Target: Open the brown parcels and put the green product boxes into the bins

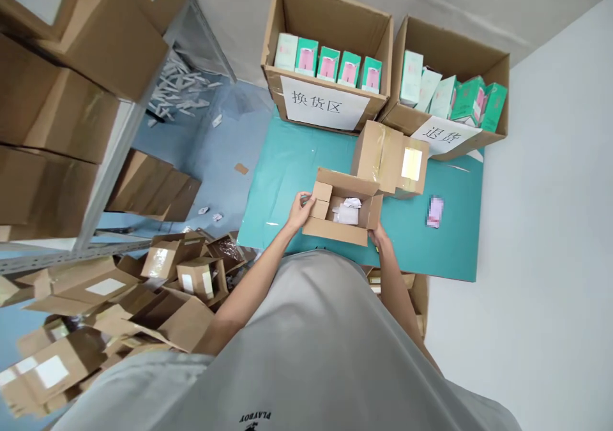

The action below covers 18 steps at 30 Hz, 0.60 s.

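Note:
An open cardboard box (335,232) sits on the teal table close to my body, its flaps spread. Crumpled white paper (353,202) and a small white item (348,215) lie inside; the item's kind is unclear. My left hand (300,210) grips the box at its left flaps. At the near right corner, my right hand (378,234) holds the box, its fingers partly hidden by the cardboard. Just behind stands a closed, taped cardboard box (378,153) with a pale label.
Two large labelled cartons, a left one (272,92) and a right one (395,108), hold green-and-white product boxes along the back. A pixelated pinkish object (435,212) lies on the table (454,246). Empty boxes (182,322) pile up left, beside a loaded shelf (119,137).

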Motion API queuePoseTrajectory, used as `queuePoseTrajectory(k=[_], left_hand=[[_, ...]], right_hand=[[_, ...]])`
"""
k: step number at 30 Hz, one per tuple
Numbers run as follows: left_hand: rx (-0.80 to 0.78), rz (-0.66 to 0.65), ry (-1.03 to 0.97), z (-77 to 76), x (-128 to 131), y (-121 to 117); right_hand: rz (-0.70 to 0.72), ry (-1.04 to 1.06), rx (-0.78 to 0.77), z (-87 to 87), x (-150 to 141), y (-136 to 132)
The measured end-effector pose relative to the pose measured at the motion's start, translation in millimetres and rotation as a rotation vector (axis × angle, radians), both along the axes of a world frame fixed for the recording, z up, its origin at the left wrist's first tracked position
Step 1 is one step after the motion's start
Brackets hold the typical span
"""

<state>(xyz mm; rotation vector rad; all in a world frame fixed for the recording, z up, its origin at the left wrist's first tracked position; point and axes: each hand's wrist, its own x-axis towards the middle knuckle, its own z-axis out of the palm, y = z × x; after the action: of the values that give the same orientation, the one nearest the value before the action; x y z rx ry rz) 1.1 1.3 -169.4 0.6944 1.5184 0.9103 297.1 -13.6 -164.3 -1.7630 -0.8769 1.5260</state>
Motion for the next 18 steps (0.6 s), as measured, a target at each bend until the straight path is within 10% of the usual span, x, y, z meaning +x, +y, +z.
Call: queuePoseTrajectory(k=[7,18], left_hand=[[-0.105,0.287,-0.139,-12.2,-74,-68],[-0.025,0.881,-0.041,-8.2,-184,-234]], right_hand=[[0.17,0.09,-0.13,-15.9,-48,-14],[0.717,0.189,-0.206,-25.3,-230,-16]])
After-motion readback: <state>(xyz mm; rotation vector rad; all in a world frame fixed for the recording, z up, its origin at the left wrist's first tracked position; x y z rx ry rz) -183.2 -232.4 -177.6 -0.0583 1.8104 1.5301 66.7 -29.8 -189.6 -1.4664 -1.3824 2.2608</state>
